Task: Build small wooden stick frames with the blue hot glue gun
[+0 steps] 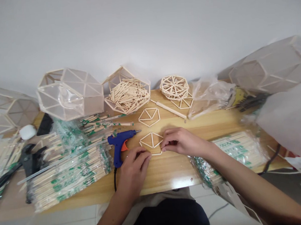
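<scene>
A small frame of short wooden sticks (152, 141) lies on the table between my hands. Along its lower edge is a short wooden stick (157, 154). My left hand (135, 162) is closed in a pinch at that stick's left end, while my right hand (176, 141) pinches around its right end and the frame's right corner; the exact grip is partly hidden by the fingers. Just left of the frame lies a blue hot glue gun (119, 141) with an orange trigger. Beyond the frame rests a second stick frame (149, 117), which neither hand touches.
Behind stand a basket of cut sticks (129, 93), a pile of stick frames (174, 87) and covered polyhedral shapes (71, 93). Packs of wooden sticks (72, 175) lie left, another pack (236, 149) lies right. A black cutting tool (29, 157) sits far left.
</scene>
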{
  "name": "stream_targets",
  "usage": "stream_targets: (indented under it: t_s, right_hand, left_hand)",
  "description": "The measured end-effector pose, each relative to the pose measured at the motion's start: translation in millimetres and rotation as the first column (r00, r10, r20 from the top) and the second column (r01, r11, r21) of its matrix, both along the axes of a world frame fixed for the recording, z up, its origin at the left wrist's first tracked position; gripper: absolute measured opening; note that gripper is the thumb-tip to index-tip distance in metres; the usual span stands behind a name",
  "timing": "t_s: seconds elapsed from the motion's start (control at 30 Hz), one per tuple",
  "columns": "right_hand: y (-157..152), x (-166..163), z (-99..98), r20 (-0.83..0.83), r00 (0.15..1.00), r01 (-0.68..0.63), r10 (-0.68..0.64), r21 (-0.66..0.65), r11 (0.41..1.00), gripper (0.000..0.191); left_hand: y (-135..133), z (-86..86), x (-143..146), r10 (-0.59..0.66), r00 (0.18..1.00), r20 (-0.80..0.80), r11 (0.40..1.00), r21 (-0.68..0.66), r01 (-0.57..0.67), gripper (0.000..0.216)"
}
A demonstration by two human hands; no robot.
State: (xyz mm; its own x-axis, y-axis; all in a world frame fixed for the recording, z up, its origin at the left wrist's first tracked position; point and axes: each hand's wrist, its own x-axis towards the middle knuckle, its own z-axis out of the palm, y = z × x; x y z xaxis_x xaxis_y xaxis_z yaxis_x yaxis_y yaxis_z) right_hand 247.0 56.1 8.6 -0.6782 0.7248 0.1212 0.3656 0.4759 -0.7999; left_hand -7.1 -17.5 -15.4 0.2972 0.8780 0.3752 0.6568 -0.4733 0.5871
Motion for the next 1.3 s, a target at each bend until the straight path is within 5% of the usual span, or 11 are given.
stream_targets:
  t_s: [1.3]
  right_hand:
    - [-0.5, -0.7, 2.2, 0.040, 0.999, 0.012, -0.011, -0.023, 1.000, 0.008]
  left_hand:
    - [-0.7, -2.4, 0.8, 0.013, 1.000, -0.009, 1.000, -0.012, -0.013, 0.014]
